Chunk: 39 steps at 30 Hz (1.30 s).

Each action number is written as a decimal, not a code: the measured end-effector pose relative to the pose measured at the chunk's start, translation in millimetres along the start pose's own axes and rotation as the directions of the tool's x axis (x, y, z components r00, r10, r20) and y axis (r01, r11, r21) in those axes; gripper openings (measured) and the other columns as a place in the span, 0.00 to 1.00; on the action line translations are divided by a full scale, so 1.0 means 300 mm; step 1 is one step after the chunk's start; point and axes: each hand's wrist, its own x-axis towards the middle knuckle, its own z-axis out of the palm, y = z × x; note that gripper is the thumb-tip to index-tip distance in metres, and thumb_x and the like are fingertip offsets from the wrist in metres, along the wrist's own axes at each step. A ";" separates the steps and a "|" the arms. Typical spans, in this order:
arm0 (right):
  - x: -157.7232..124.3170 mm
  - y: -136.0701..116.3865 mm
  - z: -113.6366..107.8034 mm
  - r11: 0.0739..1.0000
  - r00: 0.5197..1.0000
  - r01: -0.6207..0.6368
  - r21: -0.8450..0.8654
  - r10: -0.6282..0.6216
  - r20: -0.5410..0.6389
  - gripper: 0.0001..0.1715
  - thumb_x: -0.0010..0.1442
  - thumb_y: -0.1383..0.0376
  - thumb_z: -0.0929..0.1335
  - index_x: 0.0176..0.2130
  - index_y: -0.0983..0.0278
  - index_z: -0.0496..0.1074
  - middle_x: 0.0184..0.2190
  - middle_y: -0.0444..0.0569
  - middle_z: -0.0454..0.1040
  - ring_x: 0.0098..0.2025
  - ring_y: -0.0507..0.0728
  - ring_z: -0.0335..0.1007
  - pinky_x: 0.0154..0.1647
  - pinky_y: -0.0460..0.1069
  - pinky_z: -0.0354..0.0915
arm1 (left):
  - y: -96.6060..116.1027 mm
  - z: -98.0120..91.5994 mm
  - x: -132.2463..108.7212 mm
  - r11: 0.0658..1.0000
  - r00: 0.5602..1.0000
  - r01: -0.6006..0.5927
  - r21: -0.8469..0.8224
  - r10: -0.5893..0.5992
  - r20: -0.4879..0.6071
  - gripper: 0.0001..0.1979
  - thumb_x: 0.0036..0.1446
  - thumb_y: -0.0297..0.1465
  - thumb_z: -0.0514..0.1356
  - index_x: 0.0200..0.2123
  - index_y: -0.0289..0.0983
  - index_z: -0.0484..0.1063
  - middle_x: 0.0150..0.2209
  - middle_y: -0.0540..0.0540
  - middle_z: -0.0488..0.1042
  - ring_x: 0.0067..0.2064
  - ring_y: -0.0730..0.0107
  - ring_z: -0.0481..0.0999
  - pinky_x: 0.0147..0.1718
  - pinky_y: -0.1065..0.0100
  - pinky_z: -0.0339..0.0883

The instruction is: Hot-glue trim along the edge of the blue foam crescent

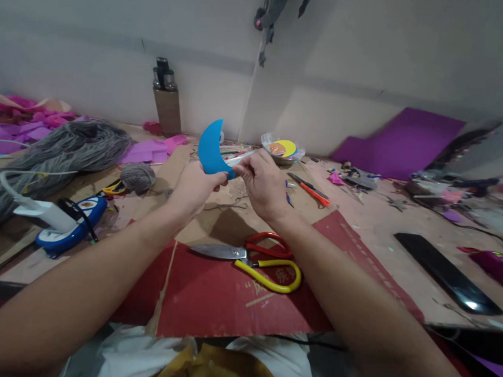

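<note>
A blue crescent-shaped piece point(211, 149) is held up over the table in front of me. My left hand point(199, 187) pinches its lower edge between thumb and fingers. Close beside it, my right hand point(260, 180) is closed at the crescent's lower right tip, its fingertips pressed together there. A thin whitish strip point(240, 159) runs along by the right fingertips; what it is I cannot make out. Below my hands, scissors point(223, 252) with one red and one yellow handle lie on a red sheet point(213, 303).
Grey yarn point(78, 147), a yarn ball point(137, 178) and a blue power strip point(72, 225) are at left. An orange cutter point(313, 194) lies right of centre. Farther right are a purple sheet point(399, 142) and a black flat object point(448, 272). A brown box point(168, 112) stands by the wall.
</note>
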 end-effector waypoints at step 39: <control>0.039 0.034 -0.038 0.678 0.881 -0.464 0.570 0.284 0.379 0.22 0.50 0.51 0.70 0.20 0.65 0.62 0.19 0.39 0.59 0.23 0.47 0.50 0.26 0.46 0.50 | 0.033 -0.035 0.003 0.989 0.942 0.065 0.135 -0.106 0.319 0.10 0.41 0.34 0.67 0.27 0.33 0.74 0.23 0.47 0.73 0.23 0.74 0.67 0.23 0.72 0.59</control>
